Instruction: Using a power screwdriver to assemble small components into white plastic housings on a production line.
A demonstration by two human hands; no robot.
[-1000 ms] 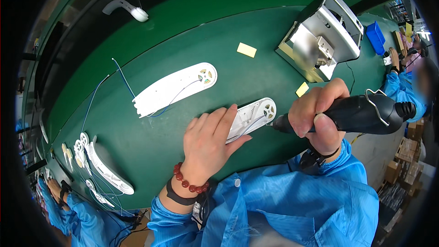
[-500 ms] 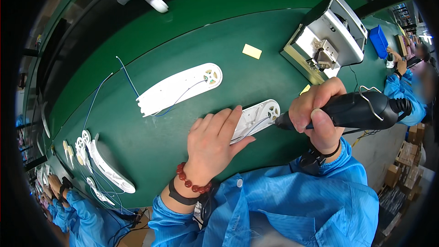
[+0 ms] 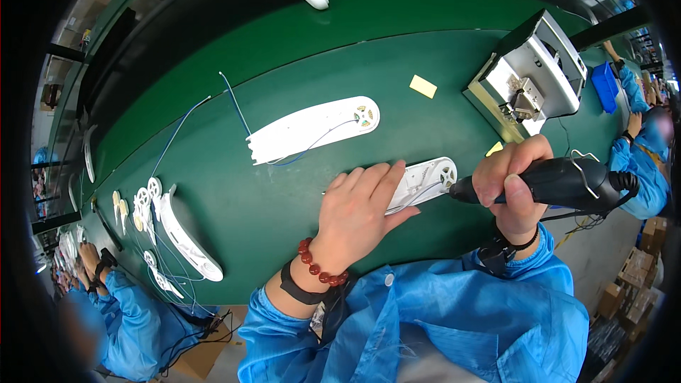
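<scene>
My right hand (image 3: 514, 179) is wrapped round a black electric screwdriver (image 3: 571, 183), which lies nearly level with its tip pointing left. That tip is at the round, spoked end of a long white plastic housing (image 3: 418, 183); whether it touches a screw is too small to tell. Over the housing's other end lies my left hand (image 3: 362, 206), gripping it with fingers across the top and thumb along the near edge. A thin wire runs inside the housing. Further back rests a larger white plastic shell (image 3: 308, 131) with a round coloured insert and a blue wire.
A metal-fronted machine (image 3: 528, 81) stands at the back right, near a yellow paper slip (image 3: 423, 86). Leftward lie a curved white shell (image 3: 186, 230) and wired white wheel parts (image 3: 147, 198). A blue bin (image 3: 605, 87) is far right. Co-workers in blue sit on both sides.
The whole view has shifted, so the bench things appear further right. Both hands keep their hold, and the screwdriver tip stays at the housing's round end.
</scene>
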